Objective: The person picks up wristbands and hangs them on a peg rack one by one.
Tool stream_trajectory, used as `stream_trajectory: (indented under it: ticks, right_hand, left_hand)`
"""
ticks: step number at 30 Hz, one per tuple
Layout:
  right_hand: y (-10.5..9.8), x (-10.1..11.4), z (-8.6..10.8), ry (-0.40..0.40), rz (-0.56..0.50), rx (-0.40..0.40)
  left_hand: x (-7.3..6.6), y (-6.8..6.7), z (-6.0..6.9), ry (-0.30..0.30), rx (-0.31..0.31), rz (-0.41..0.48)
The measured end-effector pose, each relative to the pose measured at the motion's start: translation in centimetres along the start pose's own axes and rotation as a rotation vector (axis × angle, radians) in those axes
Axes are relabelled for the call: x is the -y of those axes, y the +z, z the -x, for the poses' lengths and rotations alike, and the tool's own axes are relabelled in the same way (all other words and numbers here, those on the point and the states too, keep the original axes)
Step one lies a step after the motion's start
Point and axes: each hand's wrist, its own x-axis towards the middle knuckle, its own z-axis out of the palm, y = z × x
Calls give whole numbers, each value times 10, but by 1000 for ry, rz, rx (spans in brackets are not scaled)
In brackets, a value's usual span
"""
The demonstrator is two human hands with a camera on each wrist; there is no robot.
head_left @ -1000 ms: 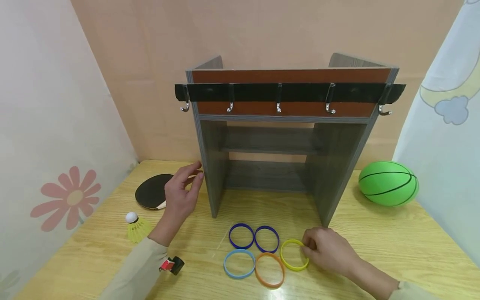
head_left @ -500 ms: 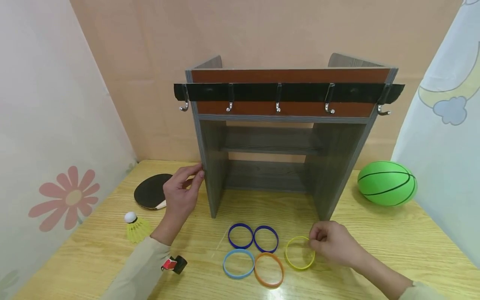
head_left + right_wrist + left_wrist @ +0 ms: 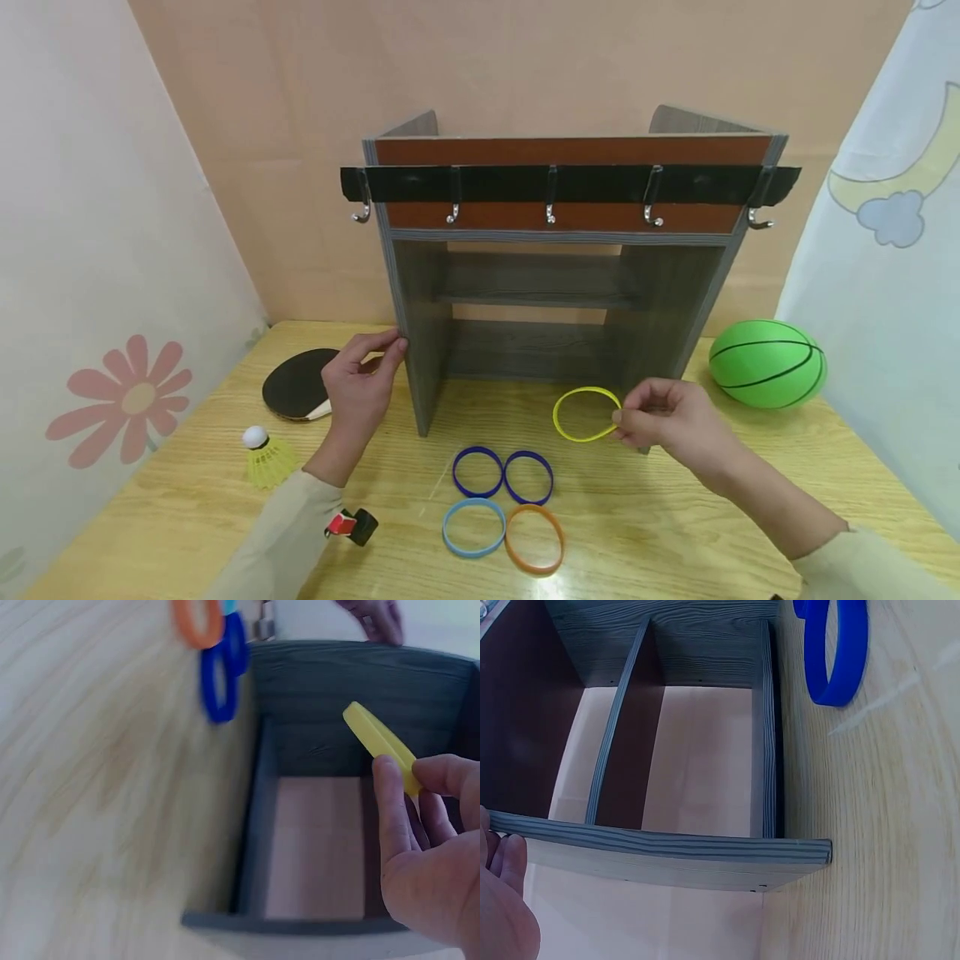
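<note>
In the head view my right hand [image 3: 678, 421] pinches a yellow wristband [image 3: 587, 414] between thumb and fingers. It is raised off the table, before the lower right of a grey wooden shelf [image 3: 641, 333]. The right wrist view shows that yellow band [image 3: 379, 742] edge-on at the fingertips. My left hand [image 3: 363, 379] holds the front edge of the shelf's left side panel with thumb and bent fingers. Two dark blue wristbands [image 3: 477, 472], a light blue wristband [image 3: 475, 528] and an orange wristband [image 3: 535, 540] lie close together on the table.
Metal hooks [image 3: 551, 208] line a black strip [image 3: 600, 185] across the shelf's upper front. Left of the shelf lie a black table tennis bat [image 3: 296, 383] and a yellow shuttlecock [image 3: 267, 458]. A green ball [image 3: 767, 364] rests at the right.
My right hand has pulled the yellow wristband away from the other bands and lifted it toward the shelf. The left hand has closed in on the side panel's edge and stays there.
</note>
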Motion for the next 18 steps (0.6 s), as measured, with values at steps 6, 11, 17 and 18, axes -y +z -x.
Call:
stream_trajectory:
  ticks: [6,11,17,18]
  right_hand:
    - [16,25,-9,-59,-167,-29]
    - [32,45,-23,-113,-341,-14]
    - [56,68,-41,-142,-445,17]
    - [59,73,-43,-139,-456,18]
  left_hand:
    - [3,1,0,-4,-3,-5]
    - [4,1,1,-4,5,4]
    - [4,1,0,7,-4,42]
    - [4,1,0,7,-6,47]
